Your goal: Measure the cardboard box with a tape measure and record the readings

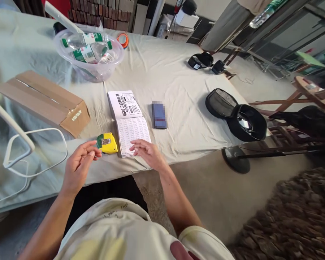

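Observation:
A yellow and green tape measure [107,143] lies near the front edge of the cloth-covered table [178,86]. My left hand [79,164] hovers just left of it, fingers curled loosely and apart, fingertips close to its green end, nothing in the hand. My right hand [147,151] rests with fingers stretched out on the lower corner of an open booklet [128,121] printed with tables and characters. A dark blue card-like object [159,115] lies to the right of the booklet.
A cardboard box [44,101] sits at left, with a white wire frame [29,148] beside it. A clear bowl of plastic bottles [89,50] stands at the back. A black hat [237,115] lies at the right edge, black devices [206,62] farther back.

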Demonstrator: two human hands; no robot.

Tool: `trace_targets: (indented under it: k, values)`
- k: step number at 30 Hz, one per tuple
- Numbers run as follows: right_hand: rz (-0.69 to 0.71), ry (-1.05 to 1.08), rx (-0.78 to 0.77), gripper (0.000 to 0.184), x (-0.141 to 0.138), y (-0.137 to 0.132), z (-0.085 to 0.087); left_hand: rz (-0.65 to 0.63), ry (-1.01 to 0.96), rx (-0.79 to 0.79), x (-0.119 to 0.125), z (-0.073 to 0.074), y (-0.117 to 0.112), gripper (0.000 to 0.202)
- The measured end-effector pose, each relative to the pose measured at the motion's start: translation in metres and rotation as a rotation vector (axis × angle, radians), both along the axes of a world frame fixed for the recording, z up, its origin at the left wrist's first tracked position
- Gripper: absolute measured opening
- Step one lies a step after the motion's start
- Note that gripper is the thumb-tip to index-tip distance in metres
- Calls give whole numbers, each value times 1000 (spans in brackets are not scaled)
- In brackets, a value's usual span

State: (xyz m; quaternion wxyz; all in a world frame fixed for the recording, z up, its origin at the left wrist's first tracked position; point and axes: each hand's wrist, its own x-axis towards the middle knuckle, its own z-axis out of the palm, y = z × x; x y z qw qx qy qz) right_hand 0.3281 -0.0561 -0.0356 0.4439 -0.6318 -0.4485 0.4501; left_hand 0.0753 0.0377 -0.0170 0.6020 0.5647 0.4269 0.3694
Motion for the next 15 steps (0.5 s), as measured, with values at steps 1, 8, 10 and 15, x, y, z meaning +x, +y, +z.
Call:
trace_targets:
  k: [1, 8, 10, 15]
  values:
    - [-6, 39, 11, 36, -11, -1, -2, 14, -24, 18, 3, 7, 4, 33]
    - [217, 178, -97, 27, -57, 0, -1, 218, -177, 36, -5, 34, 34, 62]
    - [485, 168, -161, 27, -80, 9, -5, 259, -170, 56, -14, 34, 42, 63]
    - [1409, 276, -170, 16, -195, 51, -42, 269, -66, 117, -32, 29, 65, 55]
